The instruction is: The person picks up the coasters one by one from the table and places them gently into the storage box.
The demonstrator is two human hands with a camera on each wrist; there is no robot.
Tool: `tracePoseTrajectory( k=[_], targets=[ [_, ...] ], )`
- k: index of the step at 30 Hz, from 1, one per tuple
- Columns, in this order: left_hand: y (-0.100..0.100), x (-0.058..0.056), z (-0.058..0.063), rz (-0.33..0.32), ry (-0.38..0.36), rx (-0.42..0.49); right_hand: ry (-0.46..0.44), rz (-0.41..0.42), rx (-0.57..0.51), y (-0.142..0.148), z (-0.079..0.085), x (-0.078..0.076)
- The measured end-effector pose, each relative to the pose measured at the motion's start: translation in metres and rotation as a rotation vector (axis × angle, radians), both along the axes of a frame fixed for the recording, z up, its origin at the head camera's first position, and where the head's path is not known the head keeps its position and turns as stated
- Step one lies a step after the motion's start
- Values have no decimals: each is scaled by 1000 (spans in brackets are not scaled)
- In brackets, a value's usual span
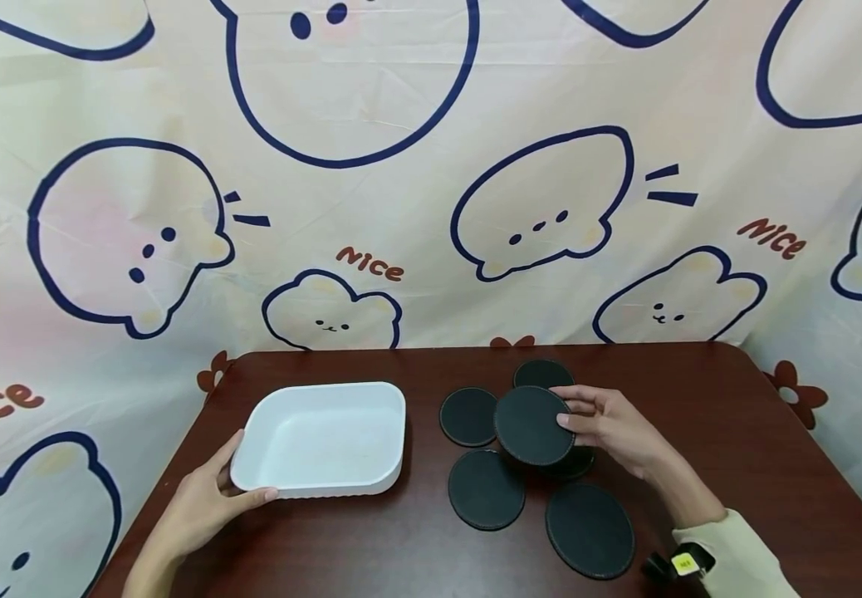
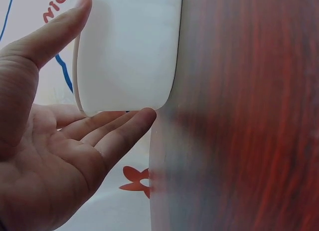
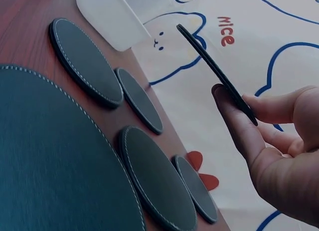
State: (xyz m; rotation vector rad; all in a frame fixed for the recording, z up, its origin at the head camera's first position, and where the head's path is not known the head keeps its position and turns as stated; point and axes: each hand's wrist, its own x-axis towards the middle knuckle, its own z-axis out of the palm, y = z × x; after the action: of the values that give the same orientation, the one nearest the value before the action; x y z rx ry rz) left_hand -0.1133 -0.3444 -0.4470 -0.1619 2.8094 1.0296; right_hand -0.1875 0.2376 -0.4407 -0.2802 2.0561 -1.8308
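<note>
A white rectangular plastic container (image 1: 326, 440) stands on the left part of the table. My left hand (image 1: 203, 502) holds it at its near left corner, thumb along the front wall and fingers against the left end. In the left wrist view the fingertips (image 2: 147, 116) touch the container's end wall (image 2: 129, 56). With thumb and fingers my right hand (image 1: 614, 423) pinches a round black coaster (image 1: 533, 425) by its right edge, raised above the others. The right wrist view shows this coaster (image 3: 212, 66) nearly edge-on. Stitching runs around the coasters' rims.
Several more black coasters lie on the brown table (image 1: 326, 552): one at the back (image 1: 543, 374), a left one (image 1: 468, 417), a front-left one (image 1: 487, 490), a large front-right one (image 1: 590, 531), and one partly hidden (image 1: 573, 463). A printed cloth (image 1: 416, 199) hangs behind.
</note>
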Motion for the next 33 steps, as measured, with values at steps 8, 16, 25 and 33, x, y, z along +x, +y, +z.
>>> tracePoseTrajectory(
  k=[8,16,25,33],
  targets=[
    [-2,2,-2,6,-19,-2,-27,22,-67,-20,-5,-2],
    [-1,1,-1,7,-3,-4,-38,30,-96,-36,-3,-5],
    [0,0,1,3,0,-5,-32,61,-104,-49,-2,-8],
    [0,1,1,-6,13,-2,-40,76,-123,-65,-3,-10]
  ],
)
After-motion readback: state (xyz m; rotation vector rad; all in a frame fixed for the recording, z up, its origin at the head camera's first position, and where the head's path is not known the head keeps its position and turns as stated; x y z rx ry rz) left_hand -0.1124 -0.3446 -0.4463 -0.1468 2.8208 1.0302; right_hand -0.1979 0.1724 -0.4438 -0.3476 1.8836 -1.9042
